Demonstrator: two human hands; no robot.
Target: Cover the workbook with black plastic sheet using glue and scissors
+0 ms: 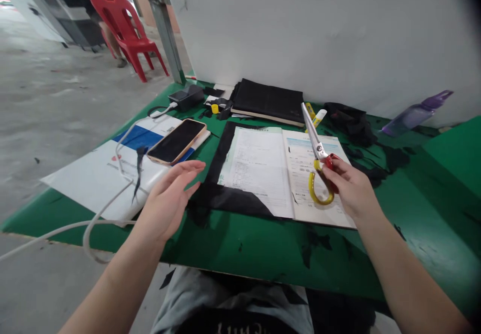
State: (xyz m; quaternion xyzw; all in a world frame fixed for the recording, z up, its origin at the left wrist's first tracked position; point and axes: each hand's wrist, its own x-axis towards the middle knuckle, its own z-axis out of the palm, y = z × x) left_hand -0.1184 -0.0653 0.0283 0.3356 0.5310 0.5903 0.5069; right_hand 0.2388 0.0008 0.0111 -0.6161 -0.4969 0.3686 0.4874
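Observation:
My right hand [349, 186] is closed on a pair of scissors [318, 149] with one red and one yellow handle loop. The blades point up and away, over the right page of an open book [259, 168]. Black material [240, 199] lies along the book's left and lower edges, its inner border cut unevenly. Held above the table left of the book, my left hand [171, 198] has its fingers stretched out and nothing in it. Just beyond that hand, a phone [177, 142] rests on a white and blue paper bag or folder [101, 173].
A black-covered book [268, 101] lies at the back near a charger box [187, 97], a glue stick [320, 118] and crumpled black material [347, 121]. A purple bottle [413, 114] leans against the wall. A white cable [88, 233] crosses the left edge. Black scraps dot the green table [233, 246].

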